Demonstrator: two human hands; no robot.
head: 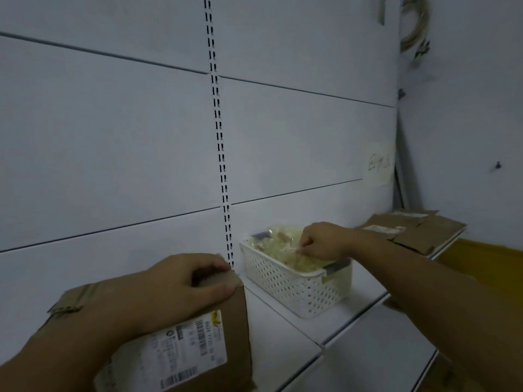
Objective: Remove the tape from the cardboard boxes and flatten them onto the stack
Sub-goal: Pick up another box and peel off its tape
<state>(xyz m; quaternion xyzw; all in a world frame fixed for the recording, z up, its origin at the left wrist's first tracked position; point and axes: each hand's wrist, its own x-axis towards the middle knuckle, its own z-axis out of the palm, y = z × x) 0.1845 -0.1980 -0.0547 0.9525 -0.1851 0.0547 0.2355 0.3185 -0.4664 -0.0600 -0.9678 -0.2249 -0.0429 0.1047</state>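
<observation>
A brown cardboard box [232, 329] with a white shipping label stands on the white shelf at the lower left. My left hand [181, 284] grips its top edge, fingers curled over the far corner. My right hand [319, 240] reaches over a white perforated basket [294, 290] and pinches a piece of clear tape [295, 246] above the crumpled tape filling the basket. A stack of flattened cardboard [421, 230] lies at the far right end of the shelf.
The white shelf [285, 335] runs along a white panelled wall with a slotted upright [222, 165]. Its front edge falls away at the lower right. A yellow surface [481, 261] lies beyond the cardboard stack.
</observation>
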